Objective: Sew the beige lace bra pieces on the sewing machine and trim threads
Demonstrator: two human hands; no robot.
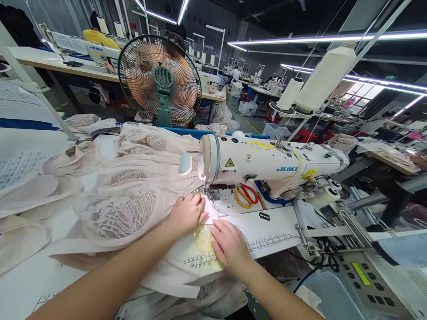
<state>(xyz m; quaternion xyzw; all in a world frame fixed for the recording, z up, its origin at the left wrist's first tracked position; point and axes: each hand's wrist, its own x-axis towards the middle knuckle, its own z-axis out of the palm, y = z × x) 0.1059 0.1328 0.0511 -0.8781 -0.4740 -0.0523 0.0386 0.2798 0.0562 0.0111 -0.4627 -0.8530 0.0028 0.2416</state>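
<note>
My left hand (pixel 188 214) is close in front of the sewing machine's (pixel 267 160) needle area, its fingers together and bent over the pale cloth there. Beside it, my right hand (pixel 230 243) lies with fingers stretched out and thumb apart on the white surface, touching the edge of the cloth. Between the hands is a pale yellowish, shiny patch (pixel 203 238) whose kind I cannot make out. Beige lace bras (pixel 123 213) are heaped left of the needle, partly under my left forearm. The stitching point is partly hidden by the machine head.
Scissors with orange and red handles (pixel 246 196) and a black razor blade (pixel 264 216) lie right of the needle. A fan (pixel 163 80) stands behind the table. Thread cones (pixel 327 78) hang above the machine. A control panel (pixel 363 278) is at lower right. Other sewing stations fill the background.
</note>
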